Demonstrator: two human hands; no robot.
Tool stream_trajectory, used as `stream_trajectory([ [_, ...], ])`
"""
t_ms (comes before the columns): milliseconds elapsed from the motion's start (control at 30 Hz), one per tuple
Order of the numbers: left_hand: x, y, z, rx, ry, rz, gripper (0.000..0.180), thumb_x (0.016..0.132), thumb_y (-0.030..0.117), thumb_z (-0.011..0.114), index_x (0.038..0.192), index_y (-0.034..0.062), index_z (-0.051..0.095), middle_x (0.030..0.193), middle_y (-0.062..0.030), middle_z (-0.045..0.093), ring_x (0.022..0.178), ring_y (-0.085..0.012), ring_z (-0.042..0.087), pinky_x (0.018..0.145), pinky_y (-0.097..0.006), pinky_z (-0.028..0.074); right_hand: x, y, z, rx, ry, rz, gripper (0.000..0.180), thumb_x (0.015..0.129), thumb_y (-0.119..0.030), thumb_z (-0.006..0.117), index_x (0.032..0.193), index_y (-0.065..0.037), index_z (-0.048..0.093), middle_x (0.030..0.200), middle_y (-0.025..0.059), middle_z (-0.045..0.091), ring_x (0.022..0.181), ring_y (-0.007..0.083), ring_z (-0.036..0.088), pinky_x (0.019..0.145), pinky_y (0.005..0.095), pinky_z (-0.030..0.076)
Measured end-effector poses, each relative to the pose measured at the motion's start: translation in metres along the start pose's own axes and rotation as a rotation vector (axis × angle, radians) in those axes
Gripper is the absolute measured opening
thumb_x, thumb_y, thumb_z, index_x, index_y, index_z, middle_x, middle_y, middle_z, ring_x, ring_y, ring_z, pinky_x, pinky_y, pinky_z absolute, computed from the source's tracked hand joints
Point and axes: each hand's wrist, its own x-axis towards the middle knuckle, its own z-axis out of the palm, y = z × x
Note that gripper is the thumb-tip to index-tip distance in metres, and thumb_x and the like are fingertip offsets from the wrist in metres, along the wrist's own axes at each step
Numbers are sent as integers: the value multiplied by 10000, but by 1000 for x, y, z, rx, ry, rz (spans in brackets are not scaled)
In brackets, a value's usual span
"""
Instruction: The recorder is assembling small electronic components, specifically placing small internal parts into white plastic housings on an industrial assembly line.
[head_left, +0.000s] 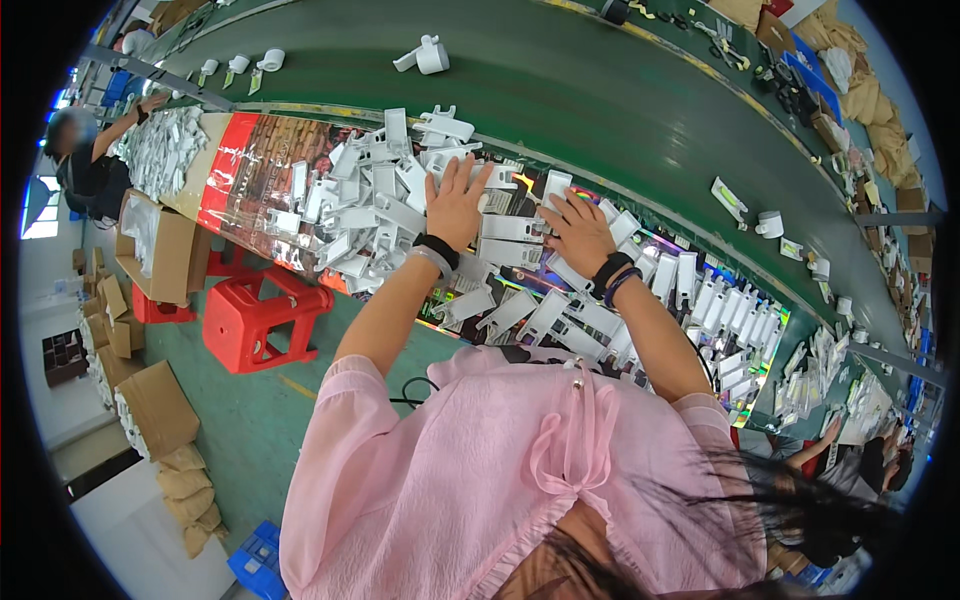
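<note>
My left hand (455, 212) lies palm down with fingers stretched out, at the right side of a heap of white plastic parts (375, 190). My right hand (583, 238) is spread over the table, its fingertips by the lower end of a flat white piece (556, 184); whether they press on it I cannot tell. Between the hands, two long white pieces (512, 228) lie side by side. Closer to my body are several loose white pieces (545, 316) with a notched end. More pieces (740, 315) stand in rows at the right.
Beyond the table runs a green conveyor belt (580, 90) carrying a white cylindrical part (430, 56) and other small parts. A red stool (265, 318) and an open cardboard box (160, 250) are at the left. Co-workers (92, 165) are at both ends.
</note>
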Motion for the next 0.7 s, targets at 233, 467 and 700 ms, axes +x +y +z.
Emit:
stream_trajectory([
  [233,-2,-2,-20,-23,-119,-96,730,812,121,647,1482,266,394,1538,-72,356,1428,-307,300,1116,-627,212,-5,2,3,7,33,-10,519,893,-293,650,1382,-183,519,1465,62,458,1412,282,319,1117,450,271],
  [467,-17,-7,-38,-38,-59,16,684,707,173,761,1349,144,527,1461,-134,424,1372,-336,367,1104,-603,251,-11,-6,-2,52,48,40,556,836,-189,694,1367,-170,531,1452,83,469,1400,292,343,1110,445,288],
  [700,-68,-17,-68,-109,-303,268,500,744,165,699,1234,128,611,1375,-112,498,1315,-308,423,1093,-568,292,-15,-28,-8,81,35,-158,539,784,-112,686,1309,-169,579,1425,90,487,1397,302,347,1113,448,297],
])
